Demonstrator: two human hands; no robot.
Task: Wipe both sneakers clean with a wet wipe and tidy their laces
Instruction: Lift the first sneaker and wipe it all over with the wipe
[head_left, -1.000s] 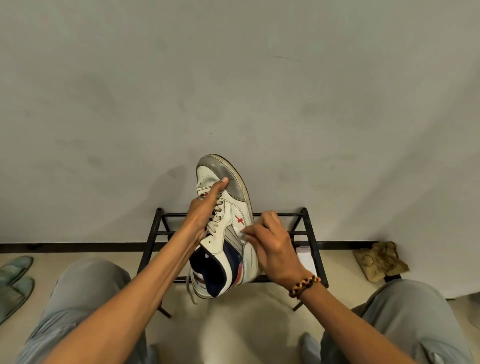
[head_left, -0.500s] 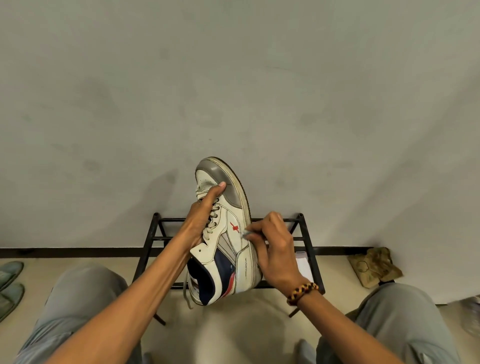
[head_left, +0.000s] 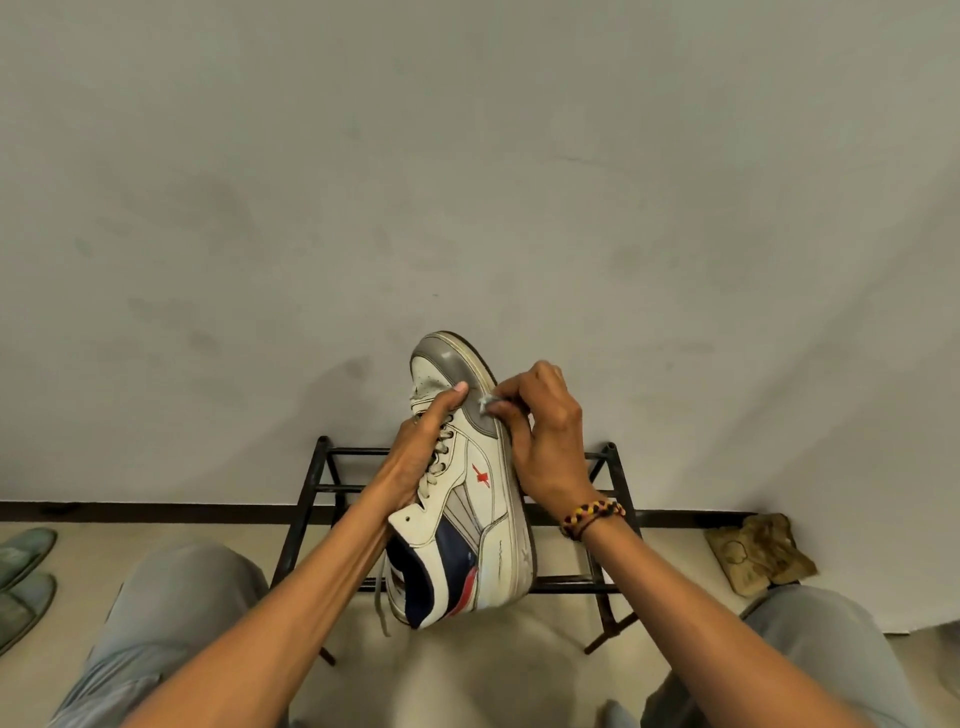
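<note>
One sneaker: held up in the air between my knees, toe pointing away toward the wall, in front of the rack.
Slippers (head_left: 23, 577): a green pair on the floor at the far left edge, well apart from everything else.
Left hand (head_left: 415, 457): curled around the laced top of the sneaker (head_left: 467, 499), thumb lying along the toe box and its tip touching the grey toe cap; the fingers on the far side are hidden.
Laces (head_left: 435, 462): threaded through the eyelets just beside my left hand; one loose end hangs below the heel.
Wet wipe (head_left: 488, 404): a small crumpled wad pressed against the grey toe cap near the sole edge.
Right hand (head_left: 545, 441): fingers bent, pinching the wet wipe at the fingertips; a beaded bracelet (head_left: 589, 517) sits on the wrist.
Rack (head_left: 613, 488): black metal frame standing on the floor against the wall, behind the sneaker.
Cloth (head_left: 758, 553): a tan crumpled piece on the floor at the right, by the wall.
</note>
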